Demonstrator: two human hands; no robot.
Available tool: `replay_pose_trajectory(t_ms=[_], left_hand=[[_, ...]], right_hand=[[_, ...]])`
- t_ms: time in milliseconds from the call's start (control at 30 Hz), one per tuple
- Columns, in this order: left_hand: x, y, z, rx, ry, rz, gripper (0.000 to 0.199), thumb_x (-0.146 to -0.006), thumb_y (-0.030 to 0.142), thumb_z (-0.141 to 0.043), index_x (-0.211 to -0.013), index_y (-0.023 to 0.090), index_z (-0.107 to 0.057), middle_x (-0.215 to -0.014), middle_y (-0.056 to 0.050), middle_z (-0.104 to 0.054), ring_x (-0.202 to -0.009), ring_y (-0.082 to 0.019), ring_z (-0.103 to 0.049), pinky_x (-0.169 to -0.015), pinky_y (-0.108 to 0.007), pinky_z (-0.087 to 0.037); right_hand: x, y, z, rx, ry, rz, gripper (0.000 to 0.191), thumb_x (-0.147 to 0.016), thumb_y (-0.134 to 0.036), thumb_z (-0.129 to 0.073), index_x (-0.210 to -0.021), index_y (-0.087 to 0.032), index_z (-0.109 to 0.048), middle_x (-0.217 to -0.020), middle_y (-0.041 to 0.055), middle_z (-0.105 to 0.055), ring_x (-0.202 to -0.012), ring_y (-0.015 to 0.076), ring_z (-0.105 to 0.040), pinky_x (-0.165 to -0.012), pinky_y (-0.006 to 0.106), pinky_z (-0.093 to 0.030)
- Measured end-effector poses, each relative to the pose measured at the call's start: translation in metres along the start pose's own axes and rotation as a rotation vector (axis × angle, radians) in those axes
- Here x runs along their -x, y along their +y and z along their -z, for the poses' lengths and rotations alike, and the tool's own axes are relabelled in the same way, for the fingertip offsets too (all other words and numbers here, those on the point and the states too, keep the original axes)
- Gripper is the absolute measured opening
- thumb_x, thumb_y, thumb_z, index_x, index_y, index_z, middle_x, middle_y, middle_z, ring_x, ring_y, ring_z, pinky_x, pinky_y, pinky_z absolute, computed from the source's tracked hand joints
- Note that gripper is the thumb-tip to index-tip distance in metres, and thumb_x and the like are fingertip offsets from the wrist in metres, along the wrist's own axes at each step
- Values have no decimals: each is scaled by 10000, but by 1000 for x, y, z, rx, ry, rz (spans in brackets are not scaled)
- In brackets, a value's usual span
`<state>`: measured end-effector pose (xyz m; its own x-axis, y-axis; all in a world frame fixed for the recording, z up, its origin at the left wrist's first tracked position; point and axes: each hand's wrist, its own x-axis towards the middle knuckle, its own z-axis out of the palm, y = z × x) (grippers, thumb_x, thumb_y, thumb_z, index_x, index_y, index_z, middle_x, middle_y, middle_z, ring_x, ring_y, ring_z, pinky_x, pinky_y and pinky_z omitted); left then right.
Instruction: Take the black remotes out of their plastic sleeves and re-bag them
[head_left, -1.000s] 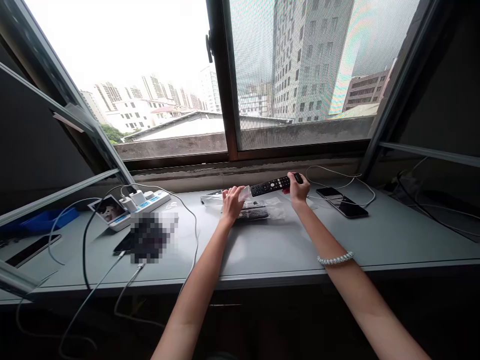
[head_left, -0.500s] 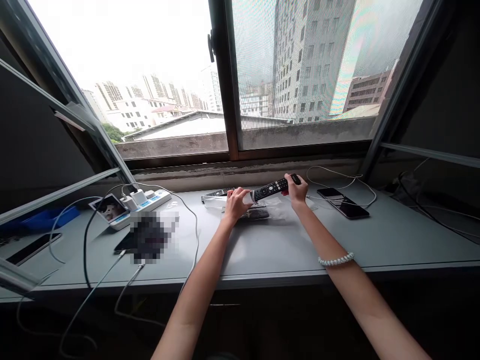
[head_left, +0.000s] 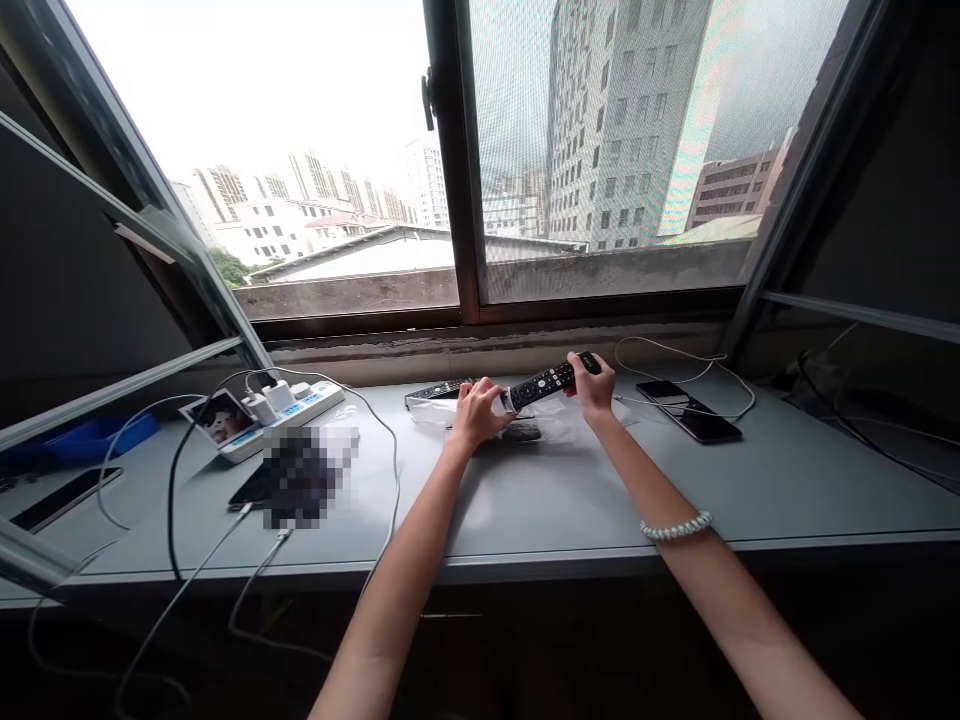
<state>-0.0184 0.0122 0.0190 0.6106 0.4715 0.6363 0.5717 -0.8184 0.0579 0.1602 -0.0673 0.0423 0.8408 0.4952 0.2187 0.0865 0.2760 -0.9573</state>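
A black remote control with pale buttons is held tilted above the desk, its right end higher. My right hand is closed around that right end. At the lower left end, my left hand is closed on a clear plastic sleeve that covers the tip of the remote. Below my hands lie another dark remote and crumpled clear plastic. Behind my left hand rests a further black remote, partly hidden by that hand.
A phone with a white cable lies to the right. At left stand a power strip with plugs, a photo card, a blurred dark device and several cables running over the desk edge. The window is behind.
Both hands and the remote remain nearly where they were. The remote's left end looks slightly lower, and the view has shifted a little.
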Motion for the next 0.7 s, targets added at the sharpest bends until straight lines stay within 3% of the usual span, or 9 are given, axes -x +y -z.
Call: replay_pose_trajectory(t_ms=[433, 700], left_hand=[[0, 0, -1, -33, -33, -18, 312, -714, 480, -626, -849, 198, -614, -935, -46, -582, -845, -191, -562, -863, -346, -345], [0, 1, 0, -46, -44, -24, 269, -732, 453, -610, -810, 197, -595, -923, -48, -570, -813, -187, -555, -836, -335, -363]], right_hand=[[4, 1, 0, 10, -102, 108, 218, -698, -407, -559, -664, -192, -563, -544, -23, -509, -353, 111, -467, -285, 241, -389], [8, 4, 0, 91, -252, 144, 264, -723, -428, -546, -725, -176, -625, -513, -14, -539, -339, 121, -494, -295, 233, -371]])
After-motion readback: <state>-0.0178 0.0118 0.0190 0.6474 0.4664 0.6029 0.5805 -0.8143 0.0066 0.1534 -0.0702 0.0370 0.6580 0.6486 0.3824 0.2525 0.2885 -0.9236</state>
